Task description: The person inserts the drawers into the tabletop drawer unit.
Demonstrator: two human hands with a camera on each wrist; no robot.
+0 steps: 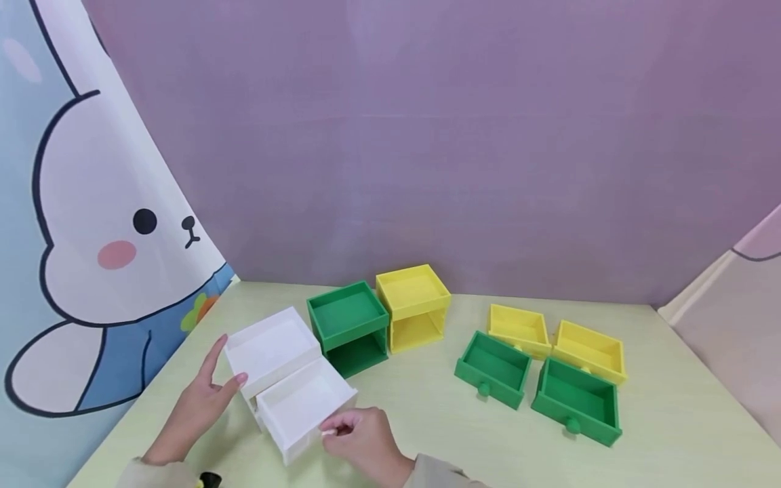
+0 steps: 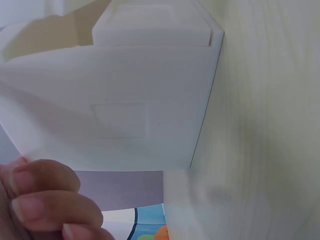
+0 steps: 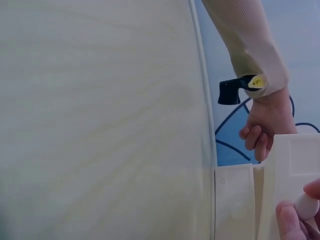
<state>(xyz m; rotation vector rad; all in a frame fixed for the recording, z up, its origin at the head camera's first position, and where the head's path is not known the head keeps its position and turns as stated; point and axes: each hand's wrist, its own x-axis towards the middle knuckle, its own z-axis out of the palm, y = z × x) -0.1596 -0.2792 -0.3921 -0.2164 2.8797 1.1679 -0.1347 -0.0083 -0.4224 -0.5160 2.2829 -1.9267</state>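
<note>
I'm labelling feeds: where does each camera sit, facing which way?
Head-worn, facing forward and down at the table; left hand and right hand show.
On the left wrist, facing the white cabinet's side; curled fingers show.
On the right wrist, facing across the table, drawer knob lower right; both hands show.
Head and right-wrist views share both hands.

A pale, faintly grained tabletop (image 1: 488,447) spreads beneath the fingers (image 1: 211,359), and beyond them a creased mauve backdrop (image 1: 427,149) rises at its far edge. Left of the fingers stands a light-blue panel (image 1: 15,169) printed with a white cartoon animal (image 1: 91,196); well to their right, a pink-and-cream panel (image 1: 744,318) slopes in.
</note>
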